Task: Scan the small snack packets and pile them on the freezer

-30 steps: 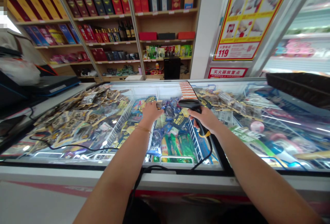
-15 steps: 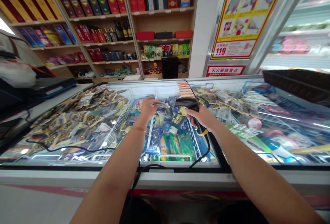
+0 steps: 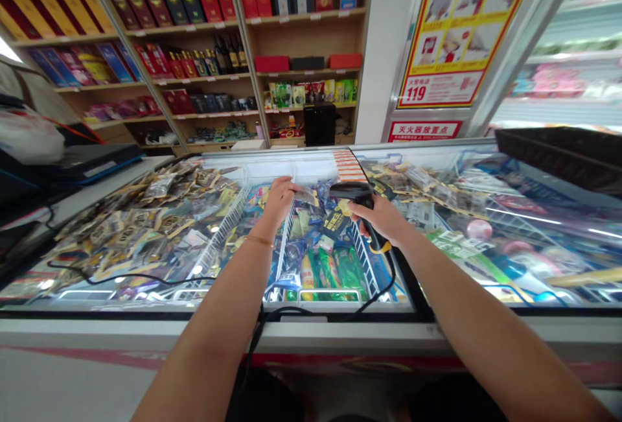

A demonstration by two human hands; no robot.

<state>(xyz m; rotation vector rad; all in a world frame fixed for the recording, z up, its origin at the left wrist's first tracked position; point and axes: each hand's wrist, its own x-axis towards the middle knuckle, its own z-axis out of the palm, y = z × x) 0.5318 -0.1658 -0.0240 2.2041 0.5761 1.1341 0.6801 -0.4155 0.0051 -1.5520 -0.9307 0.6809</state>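
My right hand point(image 3: 381, 218) is wrapped round the handle of a black barcode scanner point(image 3: 352, 191), whose head points left. Pinched in my left hand point(image 3: 282, 196) is a small snack packet point(image 3: 306, 196), held by its left end in front of the scanner head. Both hands are above the open middle of a chest freezer point(image 3: 311, 156). Below them a white wire basket point(image 3: 332, 293) holds several green packets point(image 3: 330, 269) and dark packets point(image 3: 334, 222). The scanner's black cable point(image 3: 389, 282) hangs from the handle and runs left along the freezer's front edge.
Piles of small brown packets point(image 3: 146, 214) lie at the left. A dark brown tray point(image 3: 558, 159) rests at the right rear on the freezer. Wooden shelves point(image 3: 306, 19) with boxes and bottles stand behind, beside a poster point(image 3: 457, 39). A plastic bag point(image 3: 29, 140) is at the far left.
My left hand has turned the packet so its flat face shows more and tilts down to the right. My right hand keeps the scanner in nearly the same place.
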